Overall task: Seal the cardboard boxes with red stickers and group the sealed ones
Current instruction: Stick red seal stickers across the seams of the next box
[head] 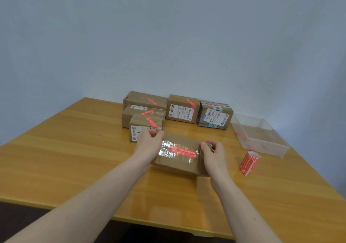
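Note:
A brown cardboard box [177, 163] lies in the middle of the wooden table [74, 149], with shiny clear tape and a red sticker [182, 151] across its top. My left hand [149, 143] grips the box's left end, fingers curled over the far edge. My right hand [212, 153] grips its right end. Behind it stand several cardboard boxes with red stickers: three bunched at the back left [145, 117], one at the back centre [182, 109] and one with blue-green tape [215, 115].
A roll of red stickers [250, 163] stands upright to the right of the held box. A clear plastic tray [262, 136] with a few red scraps sits at the right edge. The pale wall closes off the back.

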